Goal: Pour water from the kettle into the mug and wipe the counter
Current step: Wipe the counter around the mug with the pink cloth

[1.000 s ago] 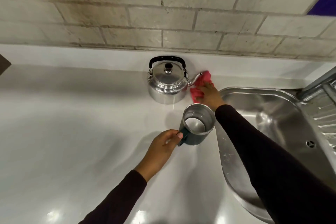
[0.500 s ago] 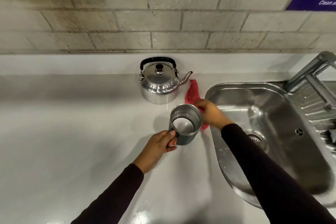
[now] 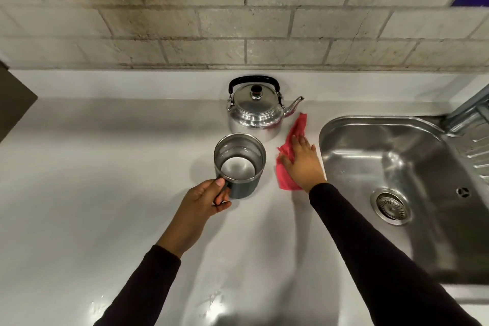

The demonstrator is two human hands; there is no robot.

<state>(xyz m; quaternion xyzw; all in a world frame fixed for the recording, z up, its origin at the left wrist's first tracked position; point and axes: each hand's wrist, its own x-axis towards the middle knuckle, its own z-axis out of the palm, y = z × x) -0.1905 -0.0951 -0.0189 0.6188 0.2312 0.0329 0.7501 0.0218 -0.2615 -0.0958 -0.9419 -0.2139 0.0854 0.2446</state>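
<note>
A shiny metal kettle (image 3: 254, 111) with a black handle stands at the back of the white counter (image 3: 105, 180), spout pointing right. Just in front of it a steel mug (image 3: 239, 164) with a dark outside is held up over the counter, water showing in its bottom. My left hand (image 3: 205, 200) grips the mug's handle. To the right of the mug a red cloth (image 3: 295, 137) lies flat on the counter. My right hand (image 3: 301, 160) presses down on the cloth with fingers spread, covering its middle.
A stainless steel sink (image 3: 397, 167) with a round drain (image 3: 390, 208) sits right of the cloth, its rim close to my right hand. A tap (image 3: 471, 111) and draining ridges are at the far right. A grey brick wall (image 3: 238, 21) backs the counter.
My right hand has dragged the red cloth from beside the kettle's spout toward me, along the sink's rim. The mug in my left hand has barely shifted.
</note>
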